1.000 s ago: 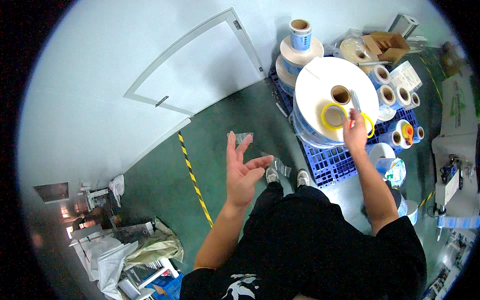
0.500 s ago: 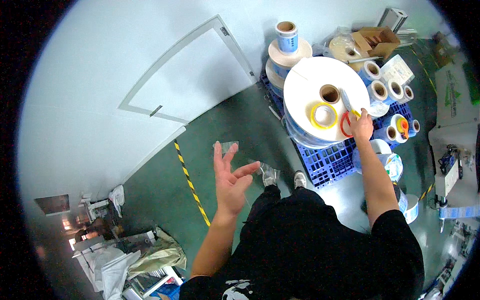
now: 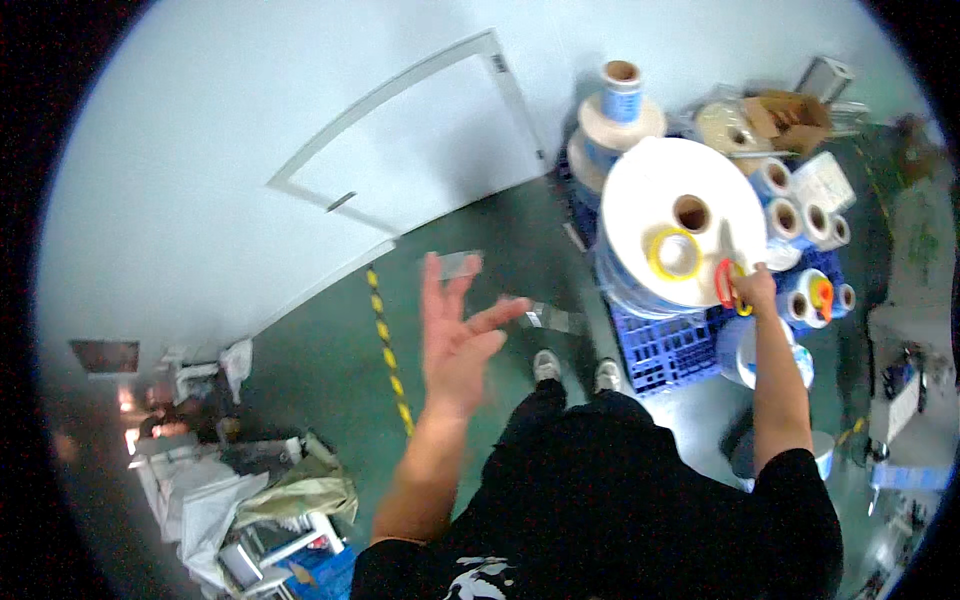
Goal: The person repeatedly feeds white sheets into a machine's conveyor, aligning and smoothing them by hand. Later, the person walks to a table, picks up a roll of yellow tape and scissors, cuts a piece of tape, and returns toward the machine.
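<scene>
My left hand (image 3: 455, 355) is raised over the floor with its fingers spread, somewhat blurred. One small clear strip of tape (image 3: 460, 264) clings across two upright fingertips. A second clear strip of tape (image 3: 553, 318) sticks out from the fingers pointing right. At the right, my right hand (image 3: 757, 288) is closed on the handles of scissors (image 3: 724, 282), one loop red and one yellow. Their blades lie over the top of a large white roll (image 3: 640, 190). Beside the scissors on that roll rests a yellow-edged tape roll (image 3: 675, 254).
A blue pallet (image 3: 660, 360) carries the large roll, smaller label rolls (image 3: 783, 217) and an orange tape dispenser (image 3: 821, 295). Behind are an open carton (image 3: 790, 120) and stacked rolls (image 3: 622, 120). Yellow-black tape (image 3: 385, 340) marks the floor; covered equipment (image 3: 220, 500) stands lower left.
The scissors have turned and shifted toward the near edge of the large roll, with my right hand at the handles. The whole view has shifted; my left hand keeps its spread pose.
</scene>
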The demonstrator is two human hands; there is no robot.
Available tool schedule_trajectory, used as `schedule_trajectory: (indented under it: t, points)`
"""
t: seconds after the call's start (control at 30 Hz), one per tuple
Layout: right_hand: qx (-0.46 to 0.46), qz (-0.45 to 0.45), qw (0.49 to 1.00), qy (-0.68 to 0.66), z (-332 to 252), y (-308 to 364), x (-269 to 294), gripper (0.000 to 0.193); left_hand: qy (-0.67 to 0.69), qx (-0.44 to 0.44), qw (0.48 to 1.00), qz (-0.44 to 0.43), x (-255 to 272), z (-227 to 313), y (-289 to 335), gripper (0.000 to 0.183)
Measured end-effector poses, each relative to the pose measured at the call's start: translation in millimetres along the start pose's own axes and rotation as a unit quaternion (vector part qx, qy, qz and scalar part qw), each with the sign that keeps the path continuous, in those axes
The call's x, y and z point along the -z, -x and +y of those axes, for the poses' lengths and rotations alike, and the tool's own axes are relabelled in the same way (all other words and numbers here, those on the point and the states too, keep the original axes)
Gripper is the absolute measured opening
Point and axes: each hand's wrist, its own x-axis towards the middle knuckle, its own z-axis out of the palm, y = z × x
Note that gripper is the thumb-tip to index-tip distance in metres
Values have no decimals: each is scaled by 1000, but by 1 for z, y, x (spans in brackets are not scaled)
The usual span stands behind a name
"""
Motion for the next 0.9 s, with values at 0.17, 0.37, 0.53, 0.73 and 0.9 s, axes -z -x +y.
schedule_trajectory:
  t: [0.17, 0.37, 0.53, 0.73, 0.9]
  points:
    - [-31, 12, 999, 17, 1, 19, -11, 60, 12, 10, 1000, -18, -2, -2, -10, 95]
    - [-21, -20, 999, 38, 15, 27, -10, 61, 20, 26, 999, -41, -6, -2, -15, 97]
    - [-51, -13, 960, -276, 22, 53, -1, 46, 6, 14, 997, -74, 3, 10, -26, 101]
    - [66, -194, 832, -515, -15, 150, 53, 73, 13, 21, 994, -105, 15, 27, -49, 101]
    - [71, -284, 706, -644, -66, 206, 79, 73, 4, 24, 988, -153, 14, 36, -59, 99]
